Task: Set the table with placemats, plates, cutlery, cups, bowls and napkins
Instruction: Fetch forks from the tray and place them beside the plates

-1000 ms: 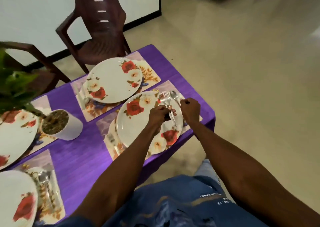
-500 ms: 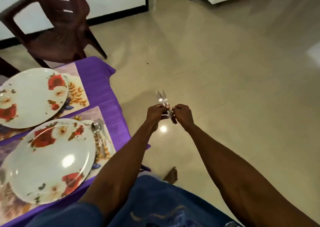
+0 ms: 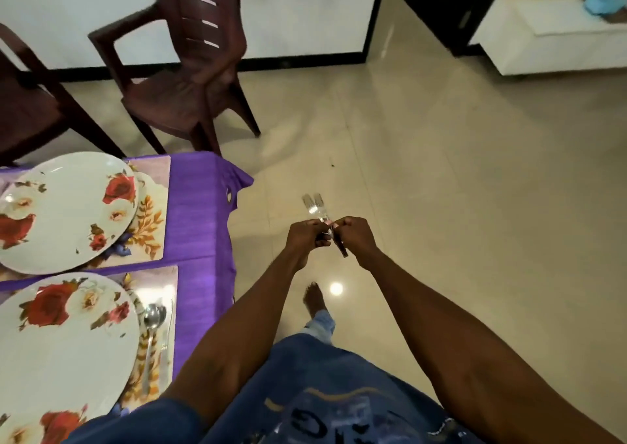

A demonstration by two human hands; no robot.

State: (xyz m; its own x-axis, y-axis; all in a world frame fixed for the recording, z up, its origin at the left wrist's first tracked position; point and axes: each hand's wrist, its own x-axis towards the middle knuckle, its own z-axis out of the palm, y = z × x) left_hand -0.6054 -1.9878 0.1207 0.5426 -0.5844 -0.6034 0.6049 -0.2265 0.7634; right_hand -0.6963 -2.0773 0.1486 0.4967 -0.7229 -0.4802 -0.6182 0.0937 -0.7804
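Both hands hold a small bundle of forks (image 3: 315, 206) out over the floor, to the right of the table. My left hand (image 3: 305, 235) grips the handles and my right hand (image 3: 354, 235) pinches them from the other side; the tines point away from me. On the purple tablecloth (image 3: 200, 212) lie two flowered placemats, each with a white rose-patterned plate: a far plate (image 3: 64, 211) and a near plate (image 3: 64, 345). A spoon (image 3: 152, 328) lies on the near placemat (image 3: 166, 308), to the right of the near plate.
Two dark brown plastic chairs (image 3: 190, 70) stand behind the table's far end. A white low cabinet (image 3: 549, 39) is at the top right. Beige floor tiles stretch to the right, and my bare foot (image 3: 314, 296) is on them beside the table's corner.
A second ago my hands were over the near plate with forks and a spoon; the spoon now lies on the near placemat. My hands have moved off the table, still gripping the forks.
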